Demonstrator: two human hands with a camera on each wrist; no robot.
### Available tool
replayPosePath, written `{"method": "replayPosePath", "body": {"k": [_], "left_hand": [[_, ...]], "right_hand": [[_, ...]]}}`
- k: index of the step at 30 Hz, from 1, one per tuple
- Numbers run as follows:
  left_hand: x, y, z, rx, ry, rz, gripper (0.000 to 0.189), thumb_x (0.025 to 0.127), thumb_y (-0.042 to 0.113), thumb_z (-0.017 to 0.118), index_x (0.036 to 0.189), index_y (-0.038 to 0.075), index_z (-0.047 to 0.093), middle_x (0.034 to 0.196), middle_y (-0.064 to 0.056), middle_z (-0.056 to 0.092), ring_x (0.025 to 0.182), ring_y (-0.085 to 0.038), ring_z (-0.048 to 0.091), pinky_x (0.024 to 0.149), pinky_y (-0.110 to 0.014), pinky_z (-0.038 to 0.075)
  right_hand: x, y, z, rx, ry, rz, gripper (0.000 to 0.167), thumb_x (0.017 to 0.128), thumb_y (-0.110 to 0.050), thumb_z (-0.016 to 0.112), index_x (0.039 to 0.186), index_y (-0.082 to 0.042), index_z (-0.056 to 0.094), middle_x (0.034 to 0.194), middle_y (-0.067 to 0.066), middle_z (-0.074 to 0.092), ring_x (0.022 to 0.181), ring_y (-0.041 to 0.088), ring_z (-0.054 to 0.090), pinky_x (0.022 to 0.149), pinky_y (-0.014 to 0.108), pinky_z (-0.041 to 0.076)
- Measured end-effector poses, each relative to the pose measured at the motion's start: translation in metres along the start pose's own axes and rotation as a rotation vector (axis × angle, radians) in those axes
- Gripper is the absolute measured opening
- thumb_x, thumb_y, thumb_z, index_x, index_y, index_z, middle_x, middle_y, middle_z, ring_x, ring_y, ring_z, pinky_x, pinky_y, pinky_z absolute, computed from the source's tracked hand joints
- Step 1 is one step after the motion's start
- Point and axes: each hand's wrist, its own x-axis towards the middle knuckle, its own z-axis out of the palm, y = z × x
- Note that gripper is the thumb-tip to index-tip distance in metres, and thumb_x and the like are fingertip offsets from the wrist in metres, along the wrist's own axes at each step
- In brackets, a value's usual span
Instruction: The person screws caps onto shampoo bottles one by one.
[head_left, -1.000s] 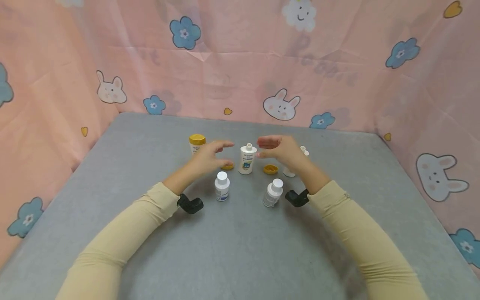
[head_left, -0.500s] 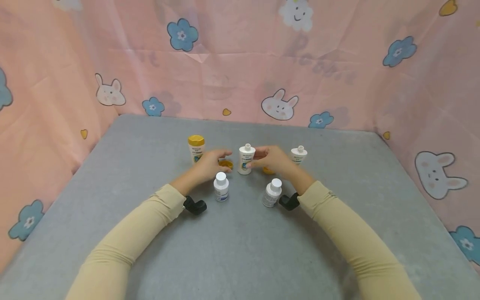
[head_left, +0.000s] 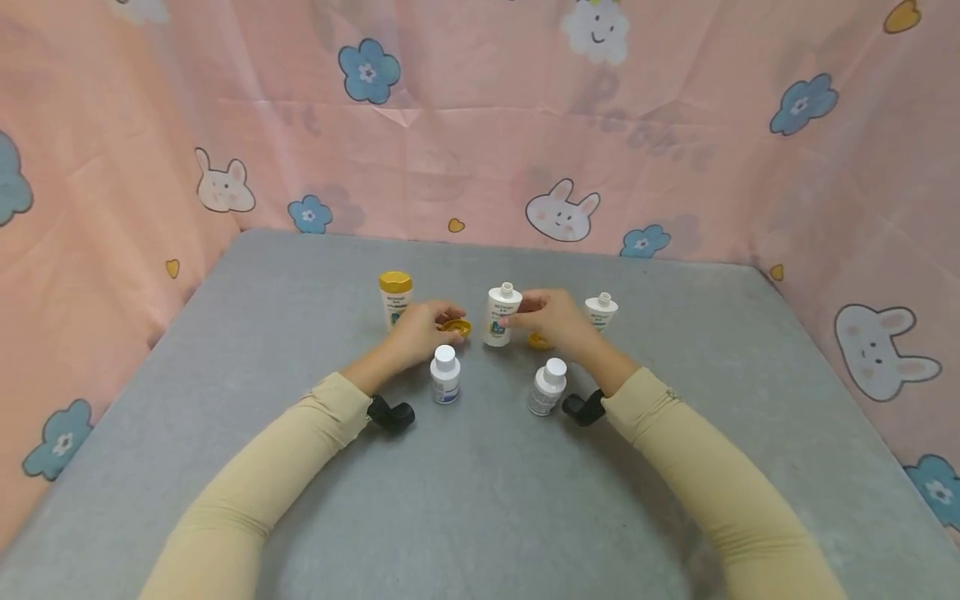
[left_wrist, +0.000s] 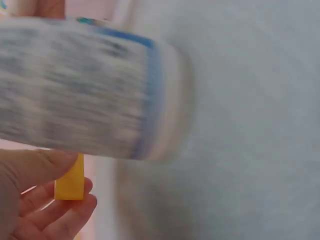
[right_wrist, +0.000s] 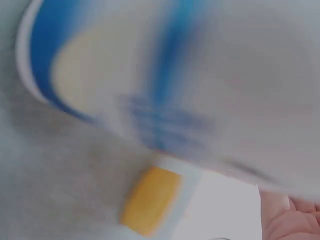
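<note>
My left hand [head_left: 422,332] pinches a yellow cap [head_left: 455,327] between thumb and fingers; in the left wrist view the cap [left_wrist: 70,182] shows its side. To the right, my right hand [head_left: 558,323] grips an uncapped white bottle [head_left: 497,321], its bare neck pointing up. Whether that bottle's base touches the table cannot be made out. A second yellow cap [head_left: 539,341] lies under the right hand, partly hidden; it also shows as a blurred yellow cap [right_wrist: 152,200] in the right wrist view.
A yellow-capped bottle [head_left: 395,292] stands behind my left hand. Another uncapped white bottle [head_left: 600,308] is behind the right wrist. Nearer stand two small white-lidded bottles [head_left: 445,379] [head_left: 547,390], close to the wrists. A pink curtain [head_left: 450,150] borders the grey table [head_left: 480,500].
The right hand has moved left to the middle bottle and taken hold of it, shifting it slightly right. My left hand has lowered to the yellow cap, pinched it and tilted it up.
</note>
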Motion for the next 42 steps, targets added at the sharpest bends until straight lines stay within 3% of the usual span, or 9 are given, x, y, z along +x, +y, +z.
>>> {"method": "replayPosePath", "body": {"k": [3, 8, 14, 18, 23, 30, 36, 42], "left_hand": [[-0.007, 0.013, -0.011, -0.053, 0.052, 0.027, 0.040, 0.091, 0.012, 0.073, 0.128, 0.005, 0.061, 0.128, -0.011, 0.066, 0.121, -0.029, 0.062, 0.100, -0.041, 0.054], [-0.021, 0.035, -0.029, -0.222, 0.122, 0.070, 0.043, 0.087, 0.008, 0.076, 0.126, 0.004, 0.059, 0.125, -0.012, 0.067, 0.116, -0.027, 0.066, 0.095, -0.034, 0.058], [-0.037, 0.051, -0.043, -0.442, 0.152, 0.070, 0.037, 0.086, 0.003, 0.076, 0.119, 0.002, 0.060, 0.122, -0.013, 0.068, 0.108, -0.026, 0.069, 0.088, -0.027, 0.060], [-0.047, 0.057, -0.046, -0.518, 0.135, 0.102, 0.034, 0.085, 0.000, 0.076, 0.116, 0.003, 0.063, 0.121, -0.013, 0.069, 0.106, -0.024, 0.069, 0.087, -0.027, 0.060], [-0.059, 0.062, -0.044, -0.546, 0.096, 0.150, 0.033, 0.085, 0.001, 0.076, 0.117, 0.002, 0.066, 0.122, -0.013, 0.067, 0.106, -0.023, 0.069, 0.089, -0.028, 0.059], [-0.070, 0.062, -0.040, -0.524, 0.050, 0.120, 0.034, 0.088, 0.008, 0.075, 0.121, 0.009, 0.068, 0.124, -0.006, 0.069, 0.107, -0.019, 0.068, 0.091, -0.027, 0.058], [-0.075, 0.061, -0.040, -0.540, 0.055, 0.157, 0.045, 0.089, 0.001, 0.072, 0.132, 0.005, 0.058, 0.130, -0.014, 0.065, 0.117, -0.025, 0.065, 0.094, -0.027, 0.057], [-0.079, 0.061, -0.043, -0.565, 0.044, 0.162, 0.034, 0.089, -0.002, 0.071, 0.119, -0.002, 0.055, 0.126, -0.019, 0.065, 0.115, -0.025, 0.064, 0.091, -0.025, 0.058]], "right_hand": [[-0.012, -0.009, -0.008, 0.063, 0.021, -0.043, 0.046, 0.088, -0.024, 0.076, 0.129, -0.008, 0.065, 0.134, 0.012, 0.064, 0.128, 0.028, 0.057, 0.111, 0.048, 0.045], [-0.035, -0.026, -0.019, 0.140, 0.035, -0.090, 0.046, 0.088, -0.021, 0.076, 0.131, -0.007, 0.064, 0.133, 0.014, 0.065, 0.125, 0.027, 0.060, 0.111, 0.047, 0.045], [-0.064, -0.042, -0.019, 0.143, 0.032, -0.107, 0.042, 0.086, -0.018, 0.079, 0.124, -0.007, 0.066, 0.124, 0.009, 0.071, 0.113, 0.017, 0.068, 0.100, 0.038, 0.054], [-0.081, -0.046, -0.012, 0.127, -0.013, -0.121, 0.041, 0.087, -0.015, 0.077, 0.124, -0.004, 0.065, 0.125, 0.012, 0.070, 0.114, 0.021, 0.068, 0.099, 0.040, 0.056], [-0.096, -0.039, -0.002, 0.080, -0.030, -0.139, 0.040, 0.089, -0.014, 0.075, 0.125, -0.001, 0.064, 0.127, 0.016, 0.068, 0.118, 0.028, 0.067, 0.104, 0.047, 0.052], [-0.104, -0.028, 0.010, 0.087, -0.009, -0.143, 0.039, 0.089, -0.016, 0.075, 0.124, -0.002, 0.066, 0.124, 0.016, 0.070, 0.112, 0.026, 0.069, 0.098, 0.045, 0.056], [-0.102, -0.023, 0.020, 0.112, -0.013, -0.153, 0.039, 0.090, -0.015, 0.073, 0.126, -0.001, 0.065, 0.125, 0.016, 0.069, 0.115, 0.028, 0.067, 0.098, 0.045, 0.055], [-0.102, -0.022, 0.026, 0.075, -0.005, -0.174, 0.039, 0.090, -0.015, 0.074, 0.126, -0.002, 0.067, 0.127, 0.016, 0.067, 0.120, 0.032, 0.064, 0.101, 0.050, 0.053]]}}
